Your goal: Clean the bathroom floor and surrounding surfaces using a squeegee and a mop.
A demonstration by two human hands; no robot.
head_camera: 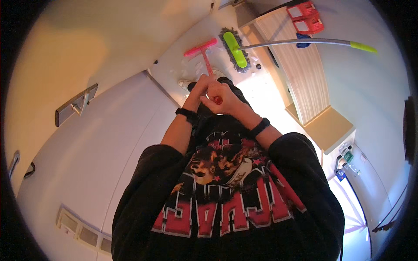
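Observation:
Both my hands grip the handle of a pink T-shaped floor squeegee or broom [205,60]. My left hand [206,82] holds lower on the handle, and my right hand [223,96] wraps around its top, where the rounded red end shows. The wide pink head rests on the pale floor [166,70] just beyond my shoes. Small white scraps [198,68] lie scattered around it. To the right of that head is a flat mop with a lime-green plate [235,49] and grey fringe. Its long metal pole leans across a wood-grain cabinet [294,49].
A door with a lever handle [76,104] stands at left. Wall switches [88,236] are at lower left. Red boxes [305,18] and a dark blue cloth [303,40] are at the cabinet's far end. Plastic bottles [347,155] and a white plastic bag [351,202] are at right.

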